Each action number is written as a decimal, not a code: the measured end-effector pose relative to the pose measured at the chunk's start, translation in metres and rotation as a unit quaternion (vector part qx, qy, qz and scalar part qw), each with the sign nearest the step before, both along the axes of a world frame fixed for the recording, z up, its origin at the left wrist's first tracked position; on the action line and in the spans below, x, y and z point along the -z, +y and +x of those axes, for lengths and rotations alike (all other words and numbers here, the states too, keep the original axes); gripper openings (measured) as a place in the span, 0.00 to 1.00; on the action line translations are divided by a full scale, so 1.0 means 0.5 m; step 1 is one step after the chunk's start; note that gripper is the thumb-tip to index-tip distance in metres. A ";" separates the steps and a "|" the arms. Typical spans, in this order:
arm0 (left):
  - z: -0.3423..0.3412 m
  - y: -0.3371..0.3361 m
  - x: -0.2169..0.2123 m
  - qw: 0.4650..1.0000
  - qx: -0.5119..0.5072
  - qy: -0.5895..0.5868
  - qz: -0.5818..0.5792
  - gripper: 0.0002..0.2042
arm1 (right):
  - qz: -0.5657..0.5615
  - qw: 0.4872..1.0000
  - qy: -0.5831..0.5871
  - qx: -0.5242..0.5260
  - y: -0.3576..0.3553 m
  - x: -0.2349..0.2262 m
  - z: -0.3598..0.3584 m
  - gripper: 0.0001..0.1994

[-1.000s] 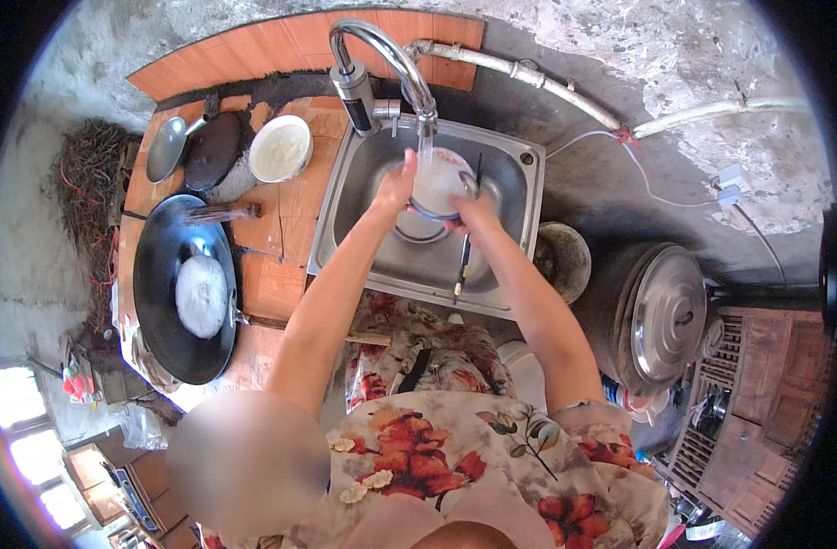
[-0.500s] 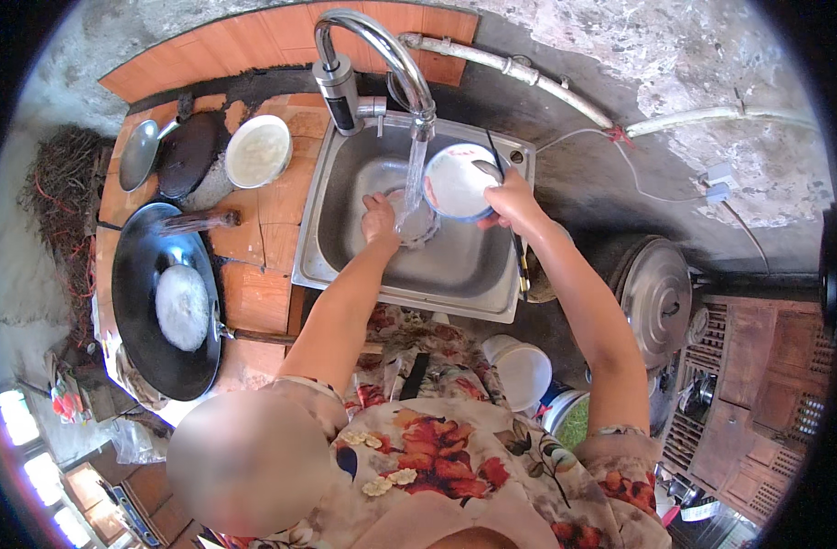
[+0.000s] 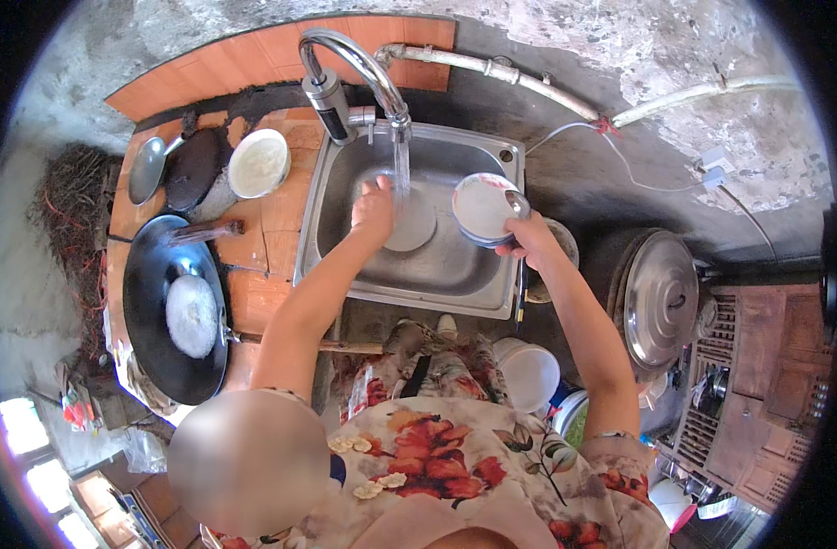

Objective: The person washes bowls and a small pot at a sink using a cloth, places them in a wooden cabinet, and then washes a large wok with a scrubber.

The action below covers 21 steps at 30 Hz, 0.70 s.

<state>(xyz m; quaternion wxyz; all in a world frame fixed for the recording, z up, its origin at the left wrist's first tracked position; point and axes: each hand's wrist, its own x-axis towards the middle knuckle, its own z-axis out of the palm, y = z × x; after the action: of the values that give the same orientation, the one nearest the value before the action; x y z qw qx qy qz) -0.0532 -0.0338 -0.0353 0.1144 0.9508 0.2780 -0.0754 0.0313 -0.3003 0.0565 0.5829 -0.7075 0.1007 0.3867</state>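
Water runs from a curved chrome tap [image 3: 354, 50] into a steel sink [image 3: 455, 285]. Beside the stream, my left hand [image 3: 372, 209] is closed at the left rim of a white bowl [image 3: 413, 229] low in the basin; its fingertips are partly hidden. Over the sink's right side, my right hand [image 3: 528, 236] grips a second bowl [image 3: 480, 207], white with a coloured rim, tilted with its inside showing. A metal spoon [image 3: 517, 203] is held against that bowl in the same hand. Dark thin sticks [image 3: 520, 291], likely chopsticks, point down below the hand.
Left of the sink, a tiled counter [image 3: 276, 215] carries a cream bowl [image 3: 259, 163], a ladle [image 3: 146, 170], a dark round lid [image 3: 195, 170] and a large wok [image 3: 153, 311] with foamy white contents. A lidded metal pot [image 3: 661, 297] and white bucket [image 3: 528, 375] stand at the right.
My right hand has brought its bowl rightward and lower, away from the stream. The spoon shows more fully. My left hand stays by the lower bowl, which is now more visible. The view has shifted slightly.
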 end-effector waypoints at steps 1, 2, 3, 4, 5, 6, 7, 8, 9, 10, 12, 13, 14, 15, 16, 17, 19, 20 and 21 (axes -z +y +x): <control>-0.014 0.003 -0.017 0.999 -0.014 -0.031 -0.003 0.24 | 0.009 1.000 0.009 0.004 -0.012 0.022 0.004 0.20; -0.029 0.014 -0.027 0.997 -0.033 -0.064 -0.004 0.25 | 0.020 1.000 0.018 0.003 -0.009 0.023 0.003 0.21; -0.033 0.040 -0.029 0.977 -0.086 -0.050 -0.189 0.27 | -0.005 1.000 0.024 0.012 -0.007 0.025 -0.003 0.14; -0.042 0.034 -0.027 0.923 -0.170 -0.090 -0.334 0.27 | 0.010 0.999 0.033 0.017 -0.008 0.025 -0.014 0.14; -0.054 0.020 -0.029 0.837 -0.248 -0.133 -0.469 0.27 | 0.026 0.999 0.038 0.020 -0.004 0.020 -0.024 0.14; -0.065 0.011 -0.026 0.724 -0.315 -0.171 -0.589 0.27 | 0.041 0.998 0.044 0.023 -0.002 0.012 -0.034 0.13; -0.079 0.025 0.021 0.640 -0.240 -0.157 -0.713 0.24 | 0.053 0.997 0.045 0.034 0.002 0.001 -0.042 0.13; -0.076 0.019 0.053 0.582 -0.264 -0.168 -0.750 0.22 | 0.049 0.997 0.046 0.026 0.003 -0.001 -0.043 0.13; -0.068 0.002 0.071 0.523 -0.288 -0.177 -0.783 0.20 | 0.046 0.998 0.049 0.017 0.003 0.003 -0.043 0.12; -0.059 -0.012 0.087 0.461 -0.310 -0.185 -0.811 0.18 | 0.044 0.998 0.052 0.009 0.003 0.005 -0.043 0.12; -0.019 -0.048 0.066 0.338 -0.356 -0.190 -0.850 0.16 | 0.030 0.999 0.037 0.001 -0.013 0.013 -0.039 0.14; -0.005 -0.053 0.064 0.270 -0.367 -0.209 -0.865 0.16 | 0.027 0.999 0.030 -0.010 -0.013 0.013 -0.040 0.15; 0.010 -0.054 0.057 0.202 -0.374 -0.226 -0.876 0.16 | 0.044 0.999 0.025 -0.009 -0.016 0.014 -0.042 0.15; 0.015 -0.052 0.051 0.122 -0.357 -0.241 -0.894 0.15 | 0.061 0.998 0.020 -0.009 -0.019 0.016 -0.049 0.14; 0.015 -0.050 0.045 0.084 -0.361 -0.244 -0.896 0.16 | 0.078 0.997 0.015 -0.010 -0.020 0.017 -0.052 0.14; 0.021 -0.063 0.003 0.048 -0.365 -0.235 -0.900 0.16 | 0.061 0.998 0.016 0.009 -0.033 0.026 -0.049 0.13; 0.004 -0.056 -0.023 -0.035 -0.350 -0.230 -0.907 0.18 | 0.040 0.999 0.021 0.028 -0.032 0.039 -0.048 0.10; -0.012 -0.049 -0.024 -0.078 -0.333 -0.217 -0.914 0.18 | 0.047 0.998 0.029 0.028 -0.026 0.037 -0.051 0.10; -0.029 -0.042 -0.024 -0.121 -0.315 -0.203 -0.919 0.18 | 0.053 0.998 0.036 0.028 -0.019 0.030 -0.054 0.10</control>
<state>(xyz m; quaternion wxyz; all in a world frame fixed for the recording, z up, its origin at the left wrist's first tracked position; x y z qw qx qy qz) -0.0675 -0.0549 -0.0234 -0.9403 0.2924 -0.1735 0.0170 0.0041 -0.3099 0.0412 0.6262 -0.6582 0.1212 0.4000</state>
